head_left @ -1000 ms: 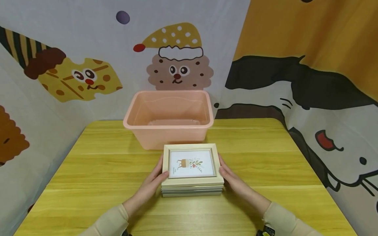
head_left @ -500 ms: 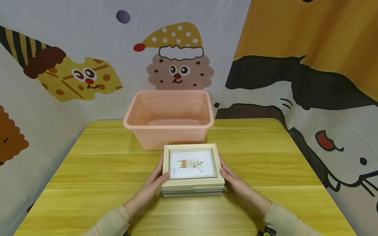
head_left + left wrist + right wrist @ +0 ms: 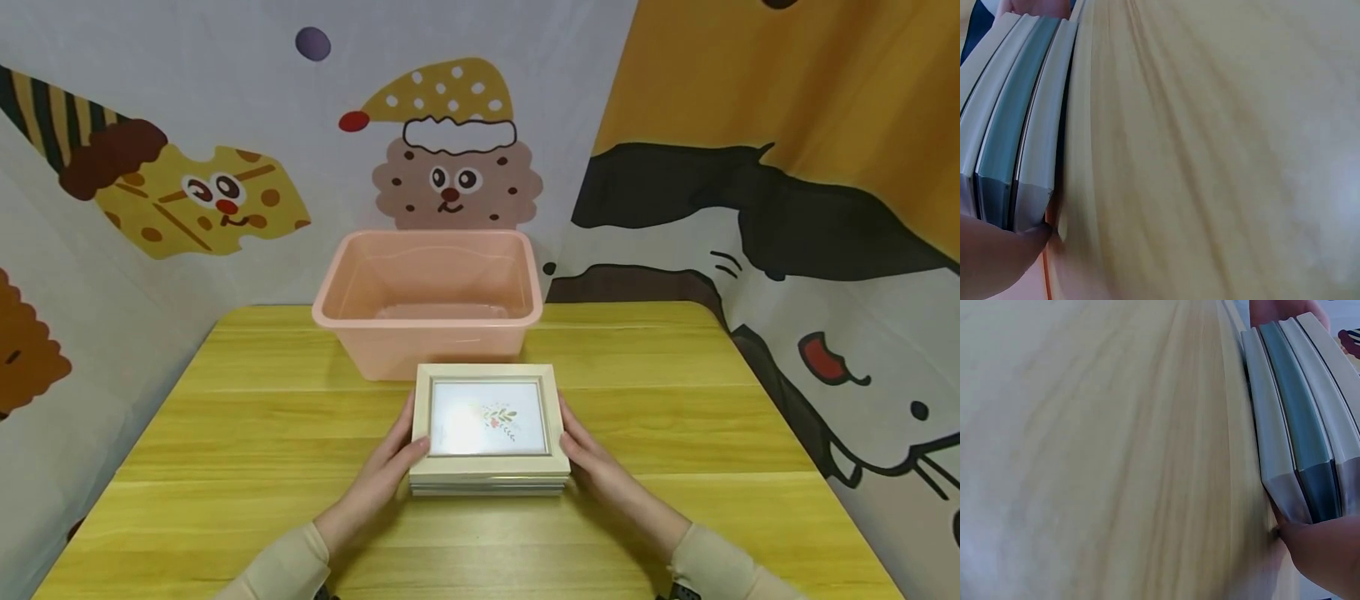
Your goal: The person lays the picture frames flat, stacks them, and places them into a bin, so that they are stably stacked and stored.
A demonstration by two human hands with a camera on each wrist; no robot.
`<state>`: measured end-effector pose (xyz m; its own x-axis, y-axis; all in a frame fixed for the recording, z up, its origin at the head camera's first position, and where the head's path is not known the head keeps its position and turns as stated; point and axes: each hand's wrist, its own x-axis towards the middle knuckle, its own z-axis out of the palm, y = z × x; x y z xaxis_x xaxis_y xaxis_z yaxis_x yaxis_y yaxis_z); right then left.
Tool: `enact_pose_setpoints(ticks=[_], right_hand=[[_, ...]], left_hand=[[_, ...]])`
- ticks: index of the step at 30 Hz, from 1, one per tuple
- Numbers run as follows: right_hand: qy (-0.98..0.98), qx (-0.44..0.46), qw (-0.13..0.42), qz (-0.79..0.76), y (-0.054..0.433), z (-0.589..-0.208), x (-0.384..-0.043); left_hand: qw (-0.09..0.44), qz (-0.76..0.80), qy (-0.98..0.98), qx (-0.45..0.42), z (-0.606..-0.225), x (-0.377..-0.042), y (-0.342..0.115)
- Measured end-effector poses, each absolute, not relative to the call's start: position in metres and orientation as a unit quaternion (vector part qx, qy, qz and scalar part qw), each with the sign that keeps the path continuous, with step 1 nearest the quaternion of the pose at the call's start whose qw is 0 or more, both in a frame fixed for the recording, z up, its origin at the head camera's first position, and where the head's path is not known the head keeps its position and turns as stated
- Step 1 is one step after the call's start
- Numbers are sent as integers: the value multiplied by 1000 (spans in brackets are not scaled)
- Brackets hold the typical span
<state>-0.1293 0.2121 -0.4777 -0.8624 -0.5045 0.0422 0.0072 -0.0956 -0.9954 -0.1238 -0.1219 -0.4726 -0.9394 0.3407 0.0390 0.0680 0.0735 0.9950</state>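
A stack of several picture frames (image 3: pixel 491 464) is between my two hands, in front of the pink tub. The top one has a cream border and a white picture with a plant motif, partly washed out by glare. Edges of white frames (image 3: pixel 1041 131) and a blue-green frame (image 3: pixel 1297 406) show in the wrist views. My left hand (image 3: pixel 384 471) grips the stack's left side, thumb by the top frame's edge. On the right side my right hand (image 3: pixel 600 467) holds it likewise. Whether the stack's underside fully touches the table, I cannot tell.
A pink plastic tub (image 3: pixel 435 340) stands just behind the stack, its open top facing up, with nothing seen inside. The yellow wood-grain table (image 3: pixel 225 450) reaches back to a cartoon-printed cloth (image 3: pixel 637 83), which hangs behind and at both sides.
The stack has tipped very slightly, so its front side looks thinner. Bright glare has spread over the top picture. Both hands keep their hold, and the tub stays put.
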Motion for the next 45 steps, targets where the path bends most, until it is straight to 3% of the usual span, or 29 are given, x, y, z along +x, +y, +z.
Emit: enact_pose_setpoints(ticks=[21, 35, 45], right_hand=[[623, -170, 176, -743, 207, -467, -119], [643, -190, 179, -720, 215, -433, -115], [658, -215, 145, -707, 211, -403, -113]], left_hand=[[101, 679, 712, 152, -464, -123, -123], [96, 689, 698, 167, -438, -117, -121], [66, 696, 692, 178, -412, -115, -120]])
